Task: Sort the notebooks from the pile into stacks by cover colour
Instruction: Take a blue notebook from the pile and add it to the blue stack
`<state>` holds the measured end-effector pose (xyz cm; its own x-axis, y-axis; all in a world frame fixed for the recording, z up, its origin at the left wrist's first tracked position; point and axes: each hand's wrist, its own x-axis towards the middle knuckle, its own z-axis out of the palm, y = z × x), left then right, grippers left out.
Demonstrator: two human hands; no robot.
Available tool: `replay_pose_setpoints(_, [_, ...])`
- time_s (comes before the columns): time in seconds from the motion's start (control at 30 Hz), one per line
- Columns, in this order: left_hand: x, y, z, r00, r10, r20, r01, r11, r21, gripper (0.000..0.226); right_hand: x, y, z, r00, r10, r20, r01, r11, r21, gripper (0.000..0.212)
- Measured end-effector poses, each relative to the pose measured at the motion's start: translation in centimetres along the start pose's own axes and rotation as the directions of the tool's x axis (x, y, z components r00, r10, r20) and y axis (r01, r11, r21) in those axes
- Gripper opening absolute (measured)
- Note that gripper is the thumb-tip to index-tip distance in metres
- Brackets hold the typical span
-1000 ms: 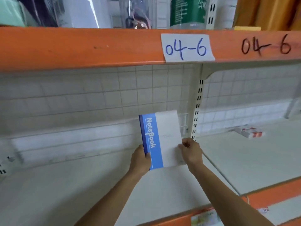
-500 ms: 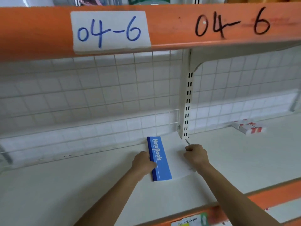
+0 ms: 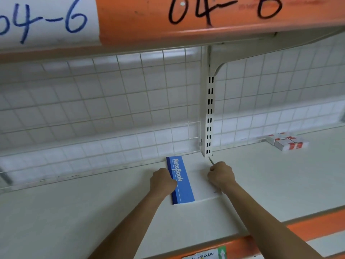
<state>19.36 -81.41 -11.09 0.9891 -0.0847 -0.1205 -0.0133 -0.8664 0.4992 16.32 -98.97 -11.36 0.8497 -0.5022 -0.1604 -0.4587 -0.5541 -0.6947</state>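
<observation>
A notebook (image 3: 194, 179) with a white cover and a blue spine strip printed "NoteBook" lies flat on the white shelf (image 3: 93, 212), close to the wire-grid back wall. My left hand (image 3: 162, 180) rests curled against its blue spine edge. On the opposite, right edge sits my right hand (image 3: 221, 174), fingers curled on the cover. Both hands touch the notebook as it lies on the shelf. The pile of other notebooks is out of view.
A white slotted upright post (image 3: 209, 116) stands just behind the notebook. Red-and-white boxes (image 3: 285, 142) lie at the back of the right shelf bay. An orange beam (image 3: 186, 21) marked "04-6" runs overhead, and an orange front edge (image 3: 317, 223) borders the shelf.
The notebook went from tilted up in both hands to lying flat on the shelf near the back wall. The camera has moved closer and lower; both hands stay on the notebook's edges.
</observation>
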Motion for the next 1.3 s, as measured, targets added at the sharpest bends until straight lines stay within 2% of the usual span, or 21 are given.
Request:
replay_pose_setpoints(0.1, [-0.1, 0.4, -0.1, 1.000, 0.017, 0.007, -0.017, 0.998, 0.063, 0.013, 0.0, -0.2, 0.0, 1.000, -0.015, 0.008, 0.016, 0.998, -0.055, 0.022])
replay_pose_setpoints(0.2, [0.0, 0.6, -0.3, 0.999, 0.012, 0.031, -0.015, 0.996, 0.089, 0.027, -0.3, -0.6, -0.2, 0.998, -0.052, 0.045, 0.059, 0.986, -0.154, 0.016])
replay_pose_setpoints(0.3, [0.0, 0.8, -0.5, 0.999, 0.013, 0.034, -0.016, 0.996, 0.090, 0.019, -0.9, -1.0, -0.2, 0.991, -0.111, 0.068, 0.127, 0.945, -0.302, 0.010])
replay_pose_setpoints(0.37, [0.1, 0.7, -0.7, 1.000, 0.016, 0.023, -0.018, 0.997, 0.077, 0.020, -1.3, -1.3, 0.1, 0.988, -0.153, 0.032, 0.153, 0.913, -0.379, 0.016])
replay_pose_setpoints(0.43, [0.1, 0.4, -1.0, 0.999, 0.026, -0.018, -0.025, 0.997, 0.080, 0.032, -2.0, -2.1, 0.7, 0.969, -0.246, -0.020, 0.214, 0.879, -0.425, 0.025])
replay_pose_setpoints(0.5, [0.0, -0.3, -1.4, 0.994, 0.066, -0.082, -0.056, 0.991, 0.120, 0.027, -3.0, -3.2, 1.7, 0.925, -0.379, -0.021, 0.330, 0.829, -0.451, 0.029])
replay_pose_setpoints(0.53, [-0.1, -0.8, -1.6, 0.988, 0.093, -0.119, -0.076, 0.987, 0.145, 0.024, -3.5, -3.9, 2.4, 0.898, -0.439, -0.002, 0.393, 0.805, -0.445, 0.029])
replay_pose_setpoints(0.6, [-0.4, -2.2, -2.0, 0.972, 0.144, -0.185, -0.104, 0.973, 0.206, 0.031, -4.7, -5.2, 4.3, 0.849, -0.526, 0.037, 0.495, 0.770, -0.402, 0.031])
replay_pose_setpoints(0.73, [-2.0, -6.3, -3.8, 0.941, 0.201, -0.274, -0.099, 0.934, 0.343, 0.036, -7.3, -7.9, 8.8, 0.761, -0.640, 0.112, 0.639, 0.707, -0.304, 0.050])
replay_pose_setpoints(0.87, [-4.1, -12.6, -6.6, 0.943, 0.128, -0.307, -0.002, 0.924, 0.381, 0.040, -11.1, -11.1, 12.8, 0.703, -0.671, 0.237, 0.708, 0.625, -0.329, 0.058])
replay_pose_setpoints(1.03, [-8.5, -21.3, -10.9, 0.934, 0.038, -0.356, 0.108, 0.918, 0.381, 0.040, -17.7, -15.6, 18.6, 0.604, -0.725, 0.332, 0.797, 0.547, -0.257, 0.059])
replay_pose_setpoints(1.3, [-16.1, -34.2, -18.4, 0.890, -0.002, -0.456, 0.182, 0.918, 0.352, 0.042, -30.0, -22.7, 27.1, 0.487, -0.787, 0.378, 0.872, 0.465, -0.155, 0.059])
